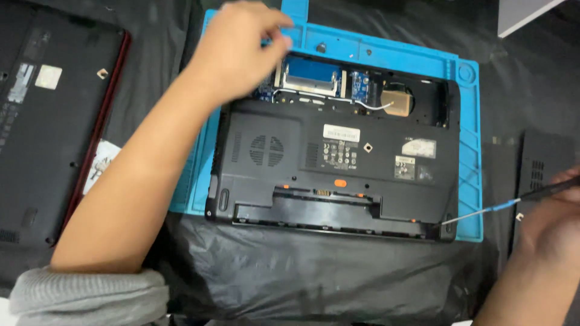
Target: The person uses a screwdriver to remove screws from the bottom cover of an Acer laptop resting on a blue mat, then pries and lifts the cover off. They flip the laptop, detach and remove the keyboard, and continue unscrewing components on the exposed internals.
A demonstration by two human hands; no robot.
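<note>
Laptop (338, 163) upside down on blue mat (468, 121), worktop under black plastic sheet (290, 278). Back cover strip off, boards exposed; main bottom shell on. Left hand (238, 51) loosely curled over open bay, blurred, contents unclear. Right hand (553, 220) half cut off, grips screwdriver (483, 211), tip at near-right corner screw, too small to see.

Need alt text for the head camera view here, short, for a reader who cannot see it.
A black laptop lies upside down on a blue mat, a panel off and its inner boards showing. The right hand holds a screwdriver with its tip at the near right corner; the left hand hovers over the far left corner.
</note>
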